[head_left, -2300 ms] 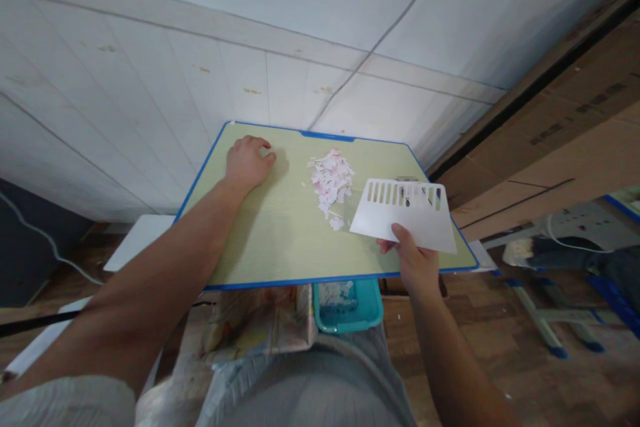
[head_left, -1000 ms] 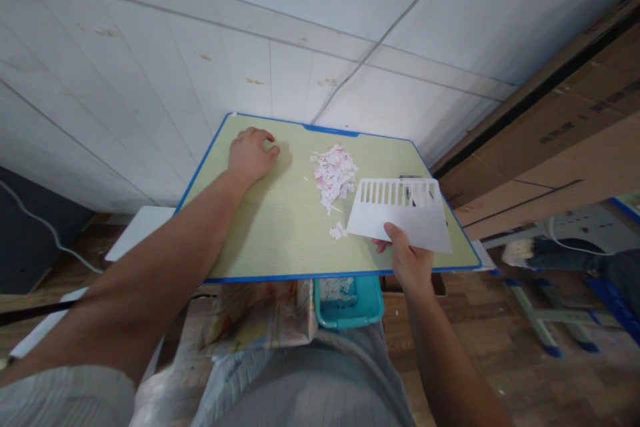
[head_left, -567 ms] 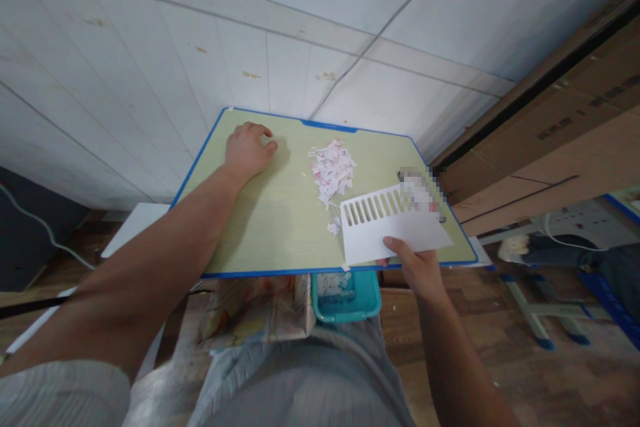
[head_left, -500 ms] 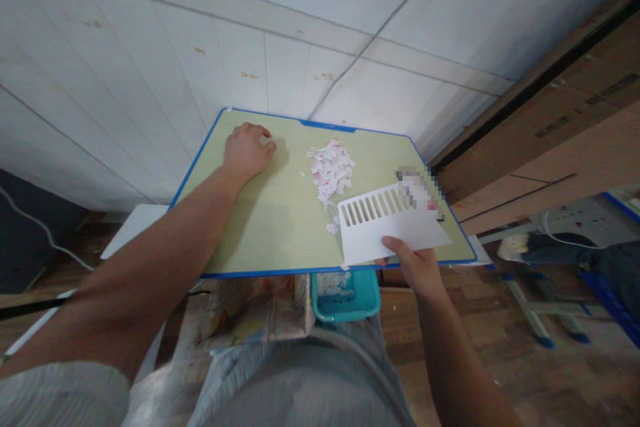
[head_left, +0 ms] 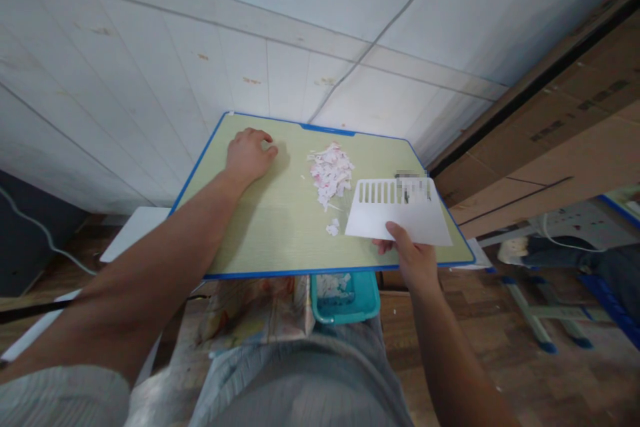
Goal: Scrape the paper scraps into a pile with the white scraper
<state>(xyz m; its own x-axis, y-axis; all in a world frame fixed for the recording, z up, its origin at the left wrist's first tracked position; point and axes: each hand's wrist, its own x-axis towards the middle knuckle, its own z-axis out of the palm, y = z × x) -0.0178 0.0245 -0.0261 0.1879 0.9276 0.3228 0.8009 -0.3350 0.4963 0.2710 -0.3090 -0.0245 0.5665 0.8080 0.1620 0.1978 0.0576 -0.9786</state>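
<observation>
My right hand [head_left: 414, 261] grips a white slotted sheet [head_left: 395, 221] by its near edge, thumb on top and fingers underneath. A row of long slots runs along the sheet's far edge. It is held over the right part of the pale green tabletop [head_left: 280, 227]. To its left lies a heap of torn white and pinkish paper scraps [head_left: 331, 173], with a few loose bits nearer the front. My left hand [head_left: 250, 157] rests at the table's far left, fingers loosely curved, thumb apart from them, nothing visible in it.
A teal basket [head_left: 373, 303] with pale scraps inside is below the table's front edge. A pixelated dark-edged item lies behind the sheet. Cardboard boxes [head_left: 550, 127] stand at the right, and a white panelled wall [head_left: 225, 60] rises behind. Another person's leg [head_left: 560, 252] shows at far right.
The slotted sheet has turned and tilted in my right hand, its left end moving away from the table's front edge and the paper scraps. My left hand stays nearly in place.
</observation>
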